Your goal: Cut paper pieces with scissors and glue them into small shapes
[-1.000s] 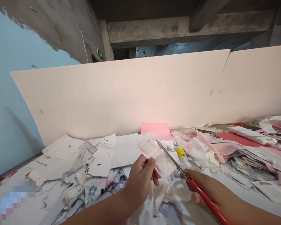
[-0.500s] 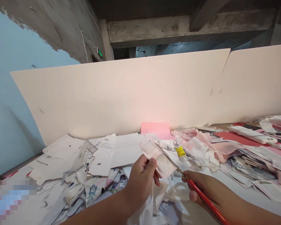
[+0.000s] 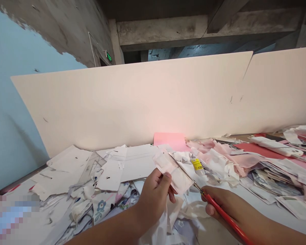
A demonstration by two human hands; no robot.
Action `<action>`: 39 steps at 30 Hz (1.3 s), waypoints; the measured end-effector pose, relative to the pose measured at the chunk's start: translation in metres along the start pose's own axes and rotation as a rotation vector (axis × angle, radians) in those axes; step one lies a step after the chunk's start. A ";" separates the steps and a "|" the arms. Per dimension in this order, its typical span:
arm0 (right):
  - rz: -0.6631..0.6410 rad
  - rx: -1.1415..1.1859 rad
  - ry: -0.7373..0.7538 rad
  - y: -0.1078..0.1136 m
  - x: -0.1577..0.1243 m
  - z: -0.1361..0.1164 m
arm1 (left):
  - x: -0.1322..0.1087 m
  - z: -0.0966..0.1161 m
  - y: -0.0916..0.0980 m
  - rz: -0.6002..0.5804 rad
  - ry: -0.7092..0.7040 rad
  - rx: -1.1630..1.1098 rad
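Observation:
My left hand [image 3: 155, 190] pinches a pale pink fabric piece [image 3: 177, 175] between thumb and fingers. Red-handled scissors [image 3: 223, 214] are gripped in my right hand [image 3: 226, 204]. Their blades run up and left along the right edge of the fabric piece. Just behind the blades lies a small bottle with a yellow label [image 3: 197, 164]. Below my hands are loose white and pale fabric scraps [image 3: 174, 211].
White card sheets [image 3: 135, 163] and a clear ruler [image 3: 90, 168] lie left. Floral fabric [image 3: 100, 207] is near my left forearm. Pink scraps [image 3: 244, 161], a white power strip [image 3: 275, 146] and stacked pieces [image 3: 272, 182] are right. A pale board [image 3: 132, 102] stands behind.
My right hand and the scissors have shifted very slightly to the right. My left hand and the fabric piece are almost unmoved.

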State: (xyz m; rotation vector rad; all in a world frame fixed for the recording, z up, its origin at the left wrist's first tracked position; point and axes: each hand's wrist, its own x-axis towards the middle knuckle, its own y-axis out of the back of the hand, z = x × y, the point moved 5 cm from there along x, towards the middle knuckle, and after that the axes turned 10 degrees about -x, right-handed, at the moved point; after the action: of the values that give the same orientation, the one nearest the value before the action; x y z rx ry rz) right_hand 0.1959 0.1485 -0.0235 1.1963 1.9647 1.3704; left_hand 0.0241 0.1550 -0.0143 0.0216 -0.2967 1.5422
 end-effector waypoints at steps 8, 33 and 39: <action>-0.032 0.085 -0.069 -0.004 0.002 0.001 | 0.001 -0.003 0.000 -0.015 0.012 0.010; 0.055 0.171 0.063 0.004 0.000 -0.003 | 0.006 -0.001 0.012 0.164 0.016 -0.164; -0.011 0.141 0.034 0.002 -0.003 -0.006 | 0.008 0.005 0.015 0.208 0.010 -0.112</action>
State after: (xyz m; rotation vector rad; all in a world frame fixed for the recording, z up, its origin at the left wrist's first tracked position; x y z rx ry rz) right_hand 0.1940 0.1430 -0.0197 1.2304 2.1181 1.2727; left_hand 0.0087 0.1626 -0.0101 -0.1077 -0.3865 1.7286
